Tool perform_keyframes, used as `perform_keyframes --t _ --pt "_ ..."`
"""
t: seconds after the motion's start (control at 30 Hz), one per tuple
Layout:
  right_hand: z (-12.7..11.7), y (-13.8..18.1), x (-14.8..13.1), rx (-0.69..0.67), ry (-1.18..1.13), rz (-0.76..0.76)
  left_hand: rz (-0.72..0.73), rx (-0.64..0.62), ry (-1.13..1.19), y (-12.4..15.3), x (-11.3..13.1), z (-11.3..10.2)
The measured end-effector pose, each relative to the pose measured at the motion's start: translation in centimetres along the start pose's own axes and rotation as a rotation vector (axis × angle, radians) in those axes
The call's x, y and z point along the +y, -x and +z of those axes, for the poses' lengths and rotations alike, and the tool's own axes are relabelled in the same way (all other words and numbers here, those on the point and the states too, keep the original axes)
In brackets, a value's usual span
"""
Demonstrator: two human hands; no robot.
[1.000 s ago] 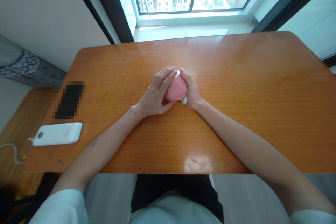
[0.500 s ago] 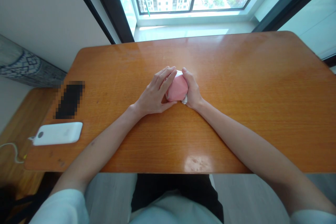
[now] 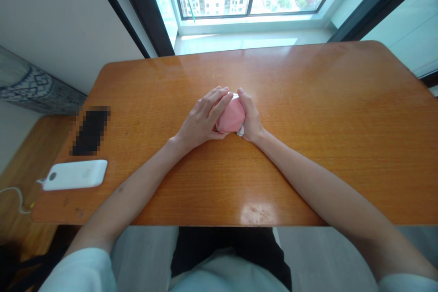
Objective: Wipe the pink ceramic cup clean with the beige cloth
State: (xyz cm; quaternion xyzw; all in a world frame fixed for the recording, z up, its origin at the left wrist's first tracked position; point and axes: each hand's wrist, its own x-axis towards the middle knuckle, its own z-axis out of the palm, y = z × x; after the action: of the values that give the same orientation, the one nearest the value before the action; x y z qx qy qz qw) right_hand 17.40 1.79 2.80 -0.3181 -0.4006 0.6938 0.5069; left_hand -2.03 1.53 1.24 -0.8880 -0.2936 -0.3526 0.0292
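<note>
A small pink folded paper piece (image 3: 232, 117) with white showing at its edges rests in the middle of the orange wooden table (image 3: 308, 100). My left hand (image 3: 201, 121) lies over its left side, fingers curled across the top and thumb under the near edge. From the right, my right hand (image 3: 251, 116) presses against it with the fingers wrapped round the far corner. Both hands grip the paper together; its underside is hidden.
At the table's left edge lie a white power bank (image 3: 74, 174) with a cable and, behind it, a dark blurred-out object (image 3: 90, 130). A lower wooden surface (image 3: 23, 164) stands to the left. A window sill (image 3: 246, 36) runs behind the table.
Almost nothing: my left fingers have shifted slightly on the pink paper, which stays in the same spot between both hands.
</note>
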Motion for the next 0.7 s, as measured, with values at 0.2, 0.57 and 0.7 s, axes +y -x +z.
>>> perform_keyframes --t 0.2,0.57,0.7 --pt "0.1 0.2 -0.1 0.008 0.033 -0.027 -0.015 0.043 0.027 -0.4 0.4 -0.5" --pt "-0.8 0.8 0.8 0.007 0.314 -0.16 -0.24 0.061 0.187 -0.7 1.4 -1.0" --pt "-0.9 1.1 0.8 -0.015 0.373 -0.171 -0.295 0.059 0.22 -0.9 1.7 -1.1"
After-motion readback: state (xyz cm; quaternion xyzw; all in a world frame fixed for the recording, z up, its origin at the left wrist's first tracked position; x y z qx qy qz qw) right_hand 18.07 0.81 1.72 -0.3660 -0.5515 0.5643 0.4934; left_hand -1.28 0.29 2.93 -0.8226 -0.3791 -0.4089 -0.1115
